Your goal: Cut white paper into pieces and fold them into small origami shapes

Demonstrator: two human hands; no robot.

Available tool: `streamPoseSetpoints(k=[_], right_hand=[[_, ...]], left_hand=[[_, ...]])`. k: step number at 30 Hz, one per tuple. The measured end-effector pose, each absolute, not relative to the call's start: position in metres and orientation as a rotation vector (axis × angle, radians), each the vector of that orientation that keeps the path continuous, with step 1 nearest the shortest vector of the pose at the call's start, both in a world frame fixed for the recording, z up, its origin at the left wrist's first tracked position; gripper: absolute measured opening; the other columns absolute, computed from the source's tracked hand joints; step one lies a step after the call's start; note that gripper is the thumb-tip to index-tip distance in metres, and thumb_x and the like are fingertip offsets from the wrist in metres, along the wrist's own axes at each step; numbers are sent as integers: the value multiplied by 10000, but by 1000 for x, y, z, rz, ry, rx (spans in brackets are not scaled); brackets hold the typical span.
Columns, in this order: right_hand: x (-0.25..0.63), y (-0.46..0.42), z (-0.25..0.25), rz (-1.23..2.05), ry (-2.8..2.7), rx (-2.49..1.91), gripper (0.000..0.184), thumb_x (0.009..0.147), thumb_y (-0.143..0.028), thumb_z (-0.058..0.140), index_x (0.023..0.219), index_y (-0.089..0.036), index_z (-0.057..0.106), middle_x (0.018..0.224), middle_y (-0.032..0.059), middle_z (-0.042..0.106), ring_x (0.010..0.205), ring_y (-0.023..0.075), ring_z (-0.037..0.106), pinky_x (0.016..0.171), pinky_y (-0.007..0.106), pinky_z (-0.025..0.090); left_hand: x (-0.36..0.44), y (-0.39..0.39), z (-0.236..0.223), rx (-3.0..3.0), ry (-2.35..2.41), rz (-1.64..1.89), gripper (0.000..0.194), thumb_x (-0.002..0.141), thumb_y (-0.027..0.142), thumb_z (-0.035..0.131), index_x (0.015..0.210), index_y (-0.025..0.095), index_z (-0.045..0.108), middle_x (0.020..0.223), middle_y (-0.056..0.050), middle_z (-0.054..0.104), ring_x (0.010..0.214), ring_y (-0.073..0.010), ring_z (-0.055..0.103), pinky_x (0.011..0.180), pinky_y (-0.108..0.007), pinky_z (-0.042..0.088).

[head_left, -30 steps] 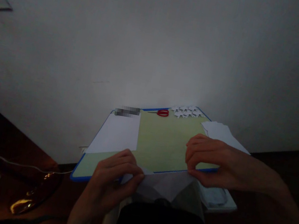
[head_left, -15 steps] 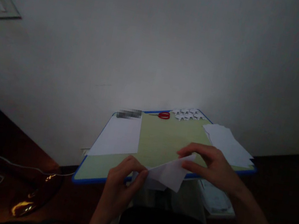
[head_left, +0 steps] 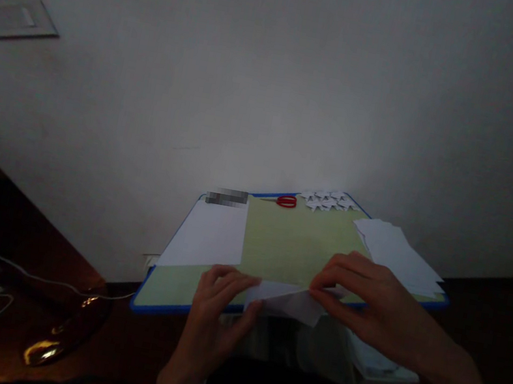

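A partly folded sheet of white paper [head_left: 292, 304] spans the gap between my hands, over the near edge of the small table [head_left: 294, 242]. My left hand [head_left: 221, 308] pinches its left end between thumb and fingers. At the other end my right hand [head_left: 362, 293] is closed on the paper, fingertips pressed together along a crease. The far tip of the paper is partly hidden behind the right fingers. The exact folds are hard to make out in the dim light.
Red-handled scissors [head_left: 286, 202] lie at the table's back edge, beside several small folded paper shapes [head_left: 327, 200]. One white sheet [head_left: 210, 230] lies at left, a loose paper stack [head_left: 399, 255] at right. White cables [head_left: 46, 282] run on the left.
My right hand has shifted its grip inward along the paper and closed its fingers on it. The paper now lies flatter. The left fingers have moved slightly, and the whole view has shifted a little.
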State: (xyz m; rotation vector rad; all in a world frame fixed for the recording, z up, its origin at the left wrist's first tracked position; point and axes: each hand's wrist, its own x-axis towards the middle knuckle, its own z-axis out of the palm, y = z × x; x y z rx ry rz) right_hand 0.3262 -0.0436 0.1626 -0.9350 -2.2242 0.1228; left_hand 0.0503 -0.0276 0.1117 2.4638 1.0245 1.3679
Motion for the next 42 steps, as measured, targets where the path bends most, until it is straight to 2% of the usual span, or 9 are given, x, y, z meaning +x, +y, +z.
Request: streamPoseSetpoints(k=[3,7,10,17,25,31,34,38,42], right_hand=[[316,-45,164,-84,-2280,-910,72,1015,-194,641,963,-206,690,912,19,704,814,198,644,783,363,440],[302,-46,164,-278,-2308,-847,93,1045,-193,597,1007,-196,681,895,21,701,798,198,625,793,382,398],[297,-48,167,-324,-2313,-799,113,1052,-153,564,1023,-190,666,894,10,705,813,190,625,822,395,379],[306,-52,180,-260,-2307,-757,117,1024,-111,584,964,-203,623,863,-18,694,773,168,600,855,393,379],[325,-51,190,-203,-2195,-816,71,1037,-232,637,972,-230,666,897,-14,732,827,173,640,831,355,425],[325,-36,184,-5,-2008,-815,106,965,-341,754,914,-248,763,804,-31,787,742,169,702,771,339,497],[320,-30,178,135,-1890,-931,68,932,-338,785,900,-280,802,830,-31,810,754,174,724,738,317,530],[310,-25,171,328,-1707,-1086,43,900,-320,796,908,-291,826,802,-27,798,700,159,713,651,278,541],[307,-20,167,477,-1587,-1084,99,883,-350,786,898,-261,826,751,0,763,650,161,683,551,268,505]], left_hand=[[61,-28,118,2549,1015,1362,337,926,184,766,1248,263,711,1185,-61,766,1096,-259,612,934,-447,515],[79,-29,131,2533,818,1441,147,952,124,726,1050,233,715,969,-16,778,929,-208,627,855,-394,487],[84,-31,137,2537,793,1475,154,944,75,711,985,218,671,897,4,749,864,-181,602,825,-376,461],[67,-38,134,2702,846,1396,191,929,57,709,996,217,631,872,14,721,875,-178,565,854,-374,444],[43,-42,136,2684,844,1416,227,918,21,699,997,221,626,840,11,700,862,-186,558,810,-350,472],[41,-37,126,2576,935,1476,138,1008,125,624,907,214,595,797,13,648,793,-162,571,731,-294,474],[43,-37,112,2456,1007,1452,12,1022,217,638,1023,226,629,922,-10,690,864,-166,646,762,-287,528],[51,-36,97,2353,1051,1421,541,905,390,803,1381,271,575,1155,-56,731,1013,-201,718,836,-301,601],[59,-31,93,2351,980,1545,358,965,192,721,1311,265,667,1057,-24,762,944,-148,746,829,-232,604]])
